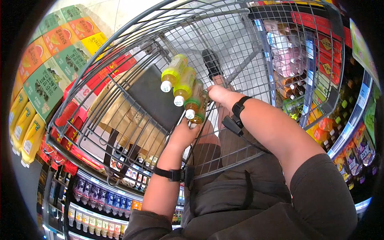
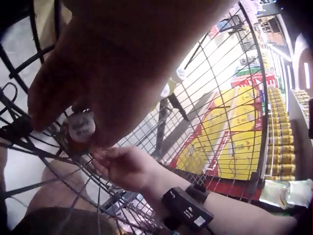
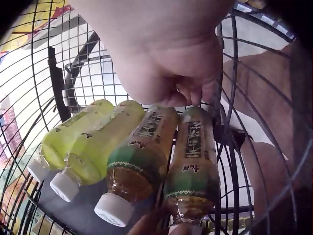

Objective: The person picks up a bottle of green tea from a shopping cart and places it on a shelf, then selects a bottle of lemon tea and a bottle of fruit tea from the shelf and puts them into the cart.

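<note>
- While a person (image 1: 248,204) in dark clothes leans over a wire shopping cart (image 1: 333,96), two bare hands reach a row of four drink bottles lying side by side inside the cart.
- The left hand (image 1: 185,138) pinches the outer amber bottle (image 3: 191,161) at its white-capped end, close to the cart's near wire side.
- The right hand (image 1: 221,96) is at this bottle's base, fingers bent, also by the cart's near side; whether it grips cannot be told.
- The second amber bottle (image 3: 144,152) lies just beside, with two yellow-green bottles (image 3: 105,147) farther into the cart.
- Beside the row, inside the cart, is a dark panel (image 1: 156,96).
- Colourful cartons (image 1: 52,76) stand left of the cart; shelved drinks (image 1: 292,60) are to its right.
</note>
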Tool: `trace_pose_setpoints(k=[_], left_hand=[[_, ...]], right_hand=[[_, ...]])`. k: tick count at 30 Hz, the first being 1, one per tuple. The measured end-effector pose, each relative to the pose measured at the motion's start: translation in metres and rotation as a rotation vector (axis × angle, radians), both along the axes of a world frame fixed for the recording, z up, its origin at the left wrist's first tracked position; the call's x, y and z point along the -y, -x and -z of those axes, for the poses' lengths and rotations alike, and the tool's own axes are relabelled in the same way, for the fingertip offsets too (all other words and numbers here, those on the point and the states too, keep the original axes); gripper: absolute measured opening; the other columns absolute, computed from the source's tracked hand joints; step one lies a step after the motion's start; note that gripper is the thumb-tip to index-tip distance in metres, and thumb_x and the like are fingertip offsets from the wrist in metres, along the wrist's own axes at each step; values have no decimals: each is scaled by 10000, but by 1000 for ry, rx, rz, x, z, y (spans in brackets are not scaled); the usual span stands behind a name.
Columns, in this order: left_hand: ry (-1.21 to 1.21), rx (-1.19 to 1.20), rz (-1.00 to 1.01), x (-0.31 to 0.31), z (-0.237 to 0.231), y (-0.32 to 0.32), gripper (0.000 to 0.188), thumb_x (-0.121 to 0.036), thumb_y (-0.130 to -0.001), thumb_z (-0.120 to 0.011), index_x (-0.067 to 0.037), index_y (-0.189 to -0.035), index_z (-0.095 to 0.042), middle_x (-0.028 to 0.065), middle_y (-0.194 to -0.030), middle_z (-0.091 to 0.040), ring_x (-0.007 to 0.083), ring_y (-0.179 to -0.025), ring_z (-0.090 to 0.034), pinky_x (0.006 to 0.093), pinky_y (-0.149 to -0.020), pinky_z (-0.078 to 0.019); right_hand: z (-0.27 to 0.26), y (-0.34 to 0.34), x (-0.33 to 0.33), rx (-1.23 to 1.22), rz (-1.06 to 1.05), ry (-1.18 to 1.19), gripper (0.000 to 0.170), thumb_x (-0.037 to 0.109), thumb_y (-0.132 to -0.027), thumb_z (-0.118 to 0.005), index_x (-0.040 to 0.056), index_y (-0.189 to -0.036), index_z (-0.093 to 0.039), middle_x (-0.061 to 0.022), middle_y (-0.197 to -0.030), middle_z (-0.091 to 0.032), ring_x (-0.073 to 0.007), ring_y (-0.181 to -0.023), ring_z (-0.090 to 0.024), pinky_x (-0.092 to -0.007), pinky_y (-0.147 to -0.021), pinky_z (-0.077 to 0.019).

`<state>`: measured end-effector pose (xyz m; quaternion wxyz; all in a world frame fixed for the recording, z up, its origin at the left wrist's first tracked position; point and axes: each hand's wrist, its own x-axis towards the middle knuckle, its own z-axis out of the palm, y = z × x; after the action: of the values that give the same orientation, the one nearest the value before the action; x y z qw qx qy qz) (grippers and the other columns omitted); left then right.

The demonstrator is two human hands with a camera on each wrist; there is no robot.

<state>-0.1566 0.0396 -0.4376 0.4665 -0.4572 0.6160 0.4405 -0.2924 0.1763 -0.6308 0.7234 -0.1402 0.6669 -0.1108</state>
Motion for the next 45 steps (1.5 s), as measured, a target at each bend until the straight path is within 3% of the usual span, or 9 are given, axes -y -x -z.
trace_pose_setpoints(k=[3, 6, 8, 11, 26, 32, 35, 40, 45], left_hand=[[-18, -83, -17, -13, 20, -13, 580, -362, -912, -692, 50, -1291, -543, 195, -877, -722, 252, -627, -711, 383, -619, -572], [-96, -43, -90, -13, 19, -4, 642, -394, -879, -687, 72, -1298, -546, 324, -1096, -692, 484, -1044, -667, 499, -917, -535], [-64, -110, -98, -15, 18, -5, 625, -374, -864, -688, 73, -1282, -562, 317, -1091, -694, 478, -1033, -671, 492, -913, -538], [-61, -52, 8, -13, 16, 2, 606, -367, -853, -679, 70, -1260, -577, 313, -1085, -695, 473, -1028, -674, 487, -913, -537], [-59, -103, 112, 16, -103, 21, 580, -369, -839, -678, 107, -1163, -613, 330, -1076, -688, 451, -1052, -675, 460, -934, -529], [-85, -250, 99, 36, -177, -3, 530, -358, -833, -691, 75, -1135, -649, 300, -1037, -704, 422, -991, -690, 451, -891, -534], [-61, -382, 32, 49, -228, -14, 496, -343, -838, -685, 59, -1127, -655, 290, -1016, -709, 421, -979, -692, 447, -878, -535], [-25, -542, -200, 71, -282, -59, 539, -305, -951, -681, 55, -1341, -588, 148, -913, -749, 177, -819, -728, 331, -755, -557], [-4, -932, -595, 85, -323, -96, 320, -194, -1017, -607, 56, -1209, -662, 55, -820, -704, 119, -697, -667, 260, -633, -527]], right_hand=[[11, -1, -5, 209, 209, -79, 497, 6, -869, -484, -7, -1348, -619, -195, -1254, -690, -296, -1159, -657, -381, -916, -518], [20, -18, -8, 126, 343, -130, 523, 5, -858, -489, 2, -1366, -612, -198, -1225, -701, -292, -1101, -679, -377, -892, -526], [-5, -8, 8, 12, 172, -78, 361, 78, -900, -563, -29, -1225, -678, -243, -1229, -675, -396, -1101, -661, -436, -903, -543], [8, -10, 5, -25, -150, 83, 563, 4, -860, -471, 32, -1410, -587, -231, -1167, -713, -328, -999, -706, -414, -858, -544], [-54, 11, -4, -15, -439, 323, 387, 83, -819, -572, 57, -1170, -733, -173, -1030, -752, -298, -932, -712, -388, -831, -536], [-148, 29, -5, 354, 160, -41, 349, 120, -866, -651, -14, -1181, -717, -125, -997, -735, -203, -927, -694, -330, -788, -568], [-240, 40, 13, 119, 166, 19, 229, 163, -853, -669, 11, -1002, -755, -79, -825, -689, -162, -738, -652, -309, -649, -527], [-327, 41, 13, 225, 142, 174, 568, 355, -949, -740, -39, -1337, -613, -140, -1111, -704, -214, -936, -693, -351, -849, -581], [-429, 10, 19, 336, 263, 328, 556, 225, -957, -742, -39, -1406, -549, -125, -1116, -714, -160, -904, -698, -303, -824, -581]])
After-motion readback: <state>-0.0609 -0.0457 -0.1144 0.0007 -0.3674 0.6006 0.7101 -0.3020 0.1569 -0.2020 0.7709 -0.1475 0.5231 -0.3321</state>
